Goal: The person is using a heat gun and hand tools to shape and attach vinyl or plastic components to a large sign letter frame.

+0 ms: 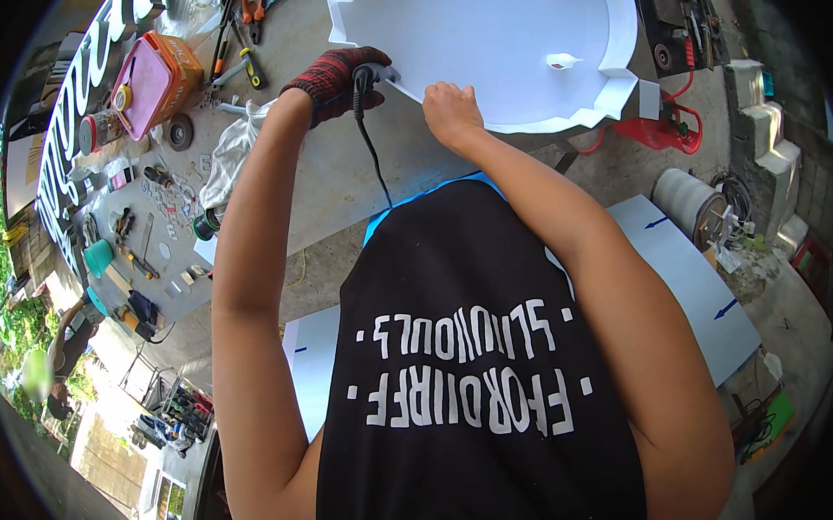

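A large white shallow tray-like piece (pixel 500 41) with a bent, stepped upright rim lies at the far side of the table. My left hand (pixel 336 82), in a red and black knit glove, is closed around a dark grey corded tool whose kind is mostly hidden by the fingers. Its black cord (pixel 373 147) hangs down toward my waist. The tool's tip is by the white piece's near edge. Just right of it, my bare right hand (pixel 453 113) has its fingers curled over that same rim, pinching it. A small white object (pixel 563 61) sits inside the piece.
To the left are an orange tub (pixel 169 73) with a pink lid, pliers (pixel 253 9), a screwdriver (pixel 253 69), a white cloth (pixel 235 154) and scattered small tools. A red wheelbarrow-like object (pixel 659 131) and a large spool (pixel 689 202) stand at right. Another person (pixel 71 347) is at far left.
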`<state>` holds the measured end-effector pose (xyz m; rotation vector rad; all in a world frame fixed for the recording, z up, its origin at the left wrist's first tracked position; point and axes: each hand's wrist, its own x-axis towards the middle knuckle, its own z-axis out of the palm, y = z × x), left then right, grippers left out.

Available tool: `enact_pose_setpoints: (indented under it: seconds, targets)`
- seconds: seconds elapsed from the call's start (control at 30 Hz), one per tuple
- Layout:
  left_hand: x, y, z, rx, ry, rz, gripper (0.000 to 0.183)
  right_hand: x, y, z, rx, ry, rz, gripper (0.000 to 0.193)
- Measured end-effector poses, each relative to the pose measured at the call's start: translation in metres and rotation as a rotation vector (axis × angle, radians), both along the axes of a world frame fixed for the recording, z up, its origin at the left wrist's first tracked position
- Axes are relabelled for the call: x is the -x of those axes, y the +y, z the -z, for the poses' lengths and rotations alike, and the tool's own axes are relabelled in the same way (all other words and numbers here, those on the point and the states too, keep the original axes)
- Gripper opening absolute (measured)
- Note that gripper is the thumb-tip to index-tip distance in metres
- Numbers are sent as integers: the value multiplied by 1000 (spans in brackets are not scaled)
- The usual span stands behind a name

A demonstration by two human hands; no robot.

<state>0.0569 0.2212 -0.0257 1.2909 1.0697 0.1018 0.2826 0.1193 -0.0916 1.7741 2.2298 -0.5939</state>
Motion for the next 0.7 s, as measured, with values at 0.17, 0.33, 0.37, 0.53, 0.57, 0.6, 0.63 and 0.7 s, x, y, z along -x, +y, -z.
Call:
enact_pose_setpoints:
  seconds: [0.17, 0.33, 0.37, 0.53, 0.57, 0.6, 0.63, 0.7]
  targets:
    - [-9, 0, -6, 141, -16, -141, 34, 0, 0, 3, -9, 11, 12, 18]
    - [-17, 2, -20, 166, 39, -137, 27, -2, 0, 0, 18, 4, 19, 20]
    - [-17, 5, -19, 195, 66, -116, 30, -2, 0, 0, 17, 2, 12, 20]
    - [-11, 9, -5, 182, 59, -27, 38, 0, 0, 1, 20, -1, 13, 20]
    - [-11, 9, -5, 104, 69, 37, 43, 0, 0, 1, 19, -3, 11, 20]
    - [-12, 10, -5, 25, 80, 102, 48, -1, 0, 3, 4, 5, 22, 17]
    - [-12, 11, -5, 24, 79, 103, 48, -2, 0, 6, -10, 13, 33, 15]
    - [-12, 9, -5, -175, 135, 228, 54, -2, 0, 7, 1, 14, 29, 15]
